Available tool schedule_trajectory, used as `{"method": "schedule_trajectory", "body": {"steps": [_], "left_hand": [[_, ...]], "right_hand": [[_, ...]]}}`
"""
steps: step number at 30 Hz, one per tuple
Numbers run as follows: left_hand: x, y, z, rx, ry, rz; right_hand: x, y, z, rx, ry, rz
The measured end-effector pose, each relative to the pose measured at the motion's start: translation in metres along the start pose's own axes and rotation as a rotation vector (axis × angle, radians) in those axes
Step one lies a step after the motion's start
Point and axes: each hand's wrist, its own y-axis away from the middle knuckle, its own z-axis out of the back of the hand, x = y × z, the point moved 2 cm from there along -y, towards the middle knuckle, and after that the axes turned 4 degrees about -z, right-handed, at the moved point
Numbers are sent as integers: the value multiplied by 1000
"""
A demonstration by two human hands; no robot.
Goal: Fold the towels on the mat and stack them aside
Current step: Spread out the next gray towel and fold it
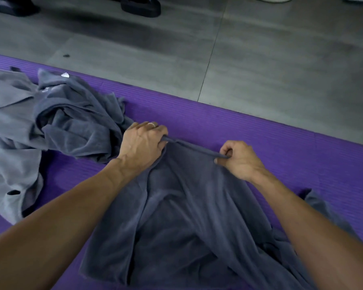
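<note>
Here, with the left hand (142, 143) and right hand (239, 159) each in a closed grip on the far edge of the rumpled dark grey terry towel (187, 216) on the ribbed purple mat (281, 147), pulling that edge taut and level should flatten the creases before folding.

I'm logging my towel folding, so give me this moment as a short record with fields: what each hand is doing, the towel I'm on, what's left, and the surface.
left hand: left hand pinches the far edge of the dark grey towel
right hand: right hand pinches the same edge, apart from the left
towel state: spread toward the person, wrinkled, not yet folded
remaining: unfolded towel heap at the left
surface: purple mat on grey floor
folded stack: none visible
</note>
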Motion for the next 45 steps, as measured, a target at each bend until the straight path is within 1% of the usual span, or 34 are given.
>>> {"method": "schedule_trajectory", "body": {"steps": [1, 2, 3, 5, 6, 7, 8, 9, 10, 11, 14, 15, 16, 18, 19, 20, 21, 23, 26, 27, 28, 29, 30, 31, 32, 33, 34, 35, 36, 37, 38, 39, 41, 45], "left_hand": [[-1, -8, -4, 24, -19, 8], [-2, -17, -8, 86, -47, 38], [-4, -25, -14, 179, -86, 81], [-13, -33, -27, 362, -124, 129], [-21, -34, -34, 418, -107, 106], [-33, -34, -38, 412, -66, 51], [-49, -34, -39, 366, -5, -22], [-67, -33, -39, 324, 64, -100], [-86, -32, -39, 305, 120, -176], [-107, -30, -39, 296, 165, -248], [-174, -22, -40, 309, 230, -498], [-196, -18, -40, 350, 222, -583], [-215, -12, -41, 423, 200, -655], [-242, -1, -48, 597, 124, -751], [-251, 3, -51, 650, 77, -788], [-256, 8, -52, 671, 36, -814], [-260, 10, -51, 672, 9, -822], [-263, 9, -47, 657, -7, -798], [-264, 4, -44, 676, 115, -661], [-264, 3, -45, 664, 175, -609], [-264, 2, -47, 650, 239, -565], [-265, 2, -49, 635, 309, -539], [-267, 3, -47, 620, 371, -530], [-269, 4, -46, 618, 398, -535], [-271, 6, -44, 625, 387, -555], [-272, 10, -43, 645, 351, -572], [-272, 13, -43, 661, 321, -580], [-270, 17, -45, 669, 316, -571], [-267, 20, -47, 674, 336, -542], [-263, 23, -48, 673, 379, -493], [-258, 23, -48, 670, 430, -429], [-256, 21, -48, 655, 475, -387], [-254, 10, -46, 591, 533, -343], [-270, -35, -40, 463, 549, -306]], "right_hand": [[0, -6, 1, -91, -2, 8], [1, -12, 1, -129, -7, 12], [2, -17, 0, -98, -14, 5], [-4, -23, -2, 107, -45, -42], [-10, -22, 2, 167, -42, -58], [-20, -19, 10, 156, -11, -49], [-32, -12, 21, 97, 70, -35], [-49, -2, 34, 28, 186, -23], [-67, 12, 46, 6, 321, -13], [-85, 30, 56, 36, 467, -7], [-134, 91, 69, 292, 839, -28], [-144, 110, 69, 323, 899, -32], [-155, 126, 67, 312, 931, -17], [-171, 148, 64, 201, 942, 53], [-178, 156, 65, 138, 963, 59], [-185, 163, 69, 116, 955, 44], [-193, 170, 76, 100, 916, -20], [-214, 186, 95, 37, 898, -202], [-241, 210, 129, -152, 921, -498], [-247, 213, 136, -212, 903, -552], [-249, 213, 137, -255, 825, -571], [-249, 208, 133, -277, 687, -526], [-243, 200, 126, -272, 503, -434], [-231, 193, 118, -216, 345, -319], [-218, 187, 107, -108, 242, -238], [-206, 182, 94, -6, 241, -181], [-197, 179, 82, 65, 334, -125], [-192, 176, 71, 80, 479, -53], [-190, 175, 64, 61, 592, 11], [-192, 172, 60, 28, 630, 33], [-194, 168, 61, -11, 577, 17], [-197, 164, 64, -47, 466, -15], [-201, 151, 78, -108, 290, -85], [-197, 119, 120, -225, 173, -170]]}}
